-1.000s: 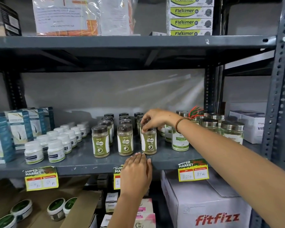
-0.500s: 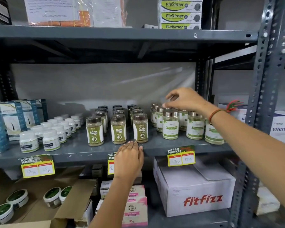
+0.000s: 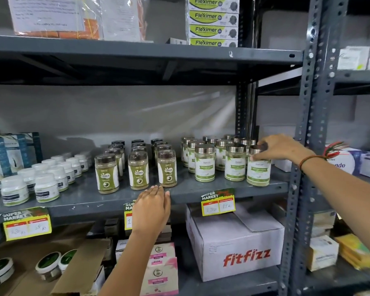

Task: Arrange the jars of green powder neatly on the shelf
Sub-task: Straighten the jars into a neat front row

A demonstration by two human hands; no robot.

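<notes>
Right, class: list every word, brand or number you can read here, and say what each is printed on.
"Fleximer": stacked boxes, top shelf.
"CASKA": brown-lidded jars.
"fitfizz": carton, bottom shelf.
"SUPER MARKET": price tags on the shelf edge.
"170", "85": handwritten on that tag, roughly.
Steel-lidded jars, white tubs, top-shelf papers: too blurred.

The shelf (image 3: pixel 201 192) is dark grey. Its silver-lidded jars (image 3: pixel 235 165) hold green powder behind white labels with green leaf print — the brown-capped jars (image 3: pixel 138 173) wear olive-green labels. White bottles (image 3: pixel 46 188) have dark bands; the price tags (image 3: pixel 218 202) are yellow, red and green.
</notes>
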